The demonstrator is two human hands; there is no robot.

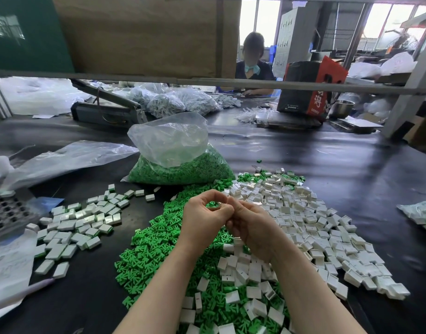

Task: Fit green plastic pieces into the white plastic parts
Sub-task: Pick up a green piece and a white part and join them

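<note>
My left hand [204, 220] and my right hand [253, 227] meet above the table's middle, fingers curled. Their fingertips pinch a small part [224, 202] between them; it is almost wholly hidden, so I cannot tell its colour. Under the hands lies a heap of loose green plastic pieces [151, 247]. A wide heap of empty white plastic parts [310, 225] spreads to the right and toward me. To the left sits a group of white parts with green showing at their edges [84, 222]. Behind the heaps stands an open clear bag of green pieces [183, 169].
The table has a black mat [327, 160]. A perforated metal tray [7, 213] and crumpled plastic sheets [62, 160] lie at the left. A small bag of parts [421, 215] is at the right edge. Across the table a person [254, 66] works behind bags, a sealer and a red-black box [310, 88].
</note>
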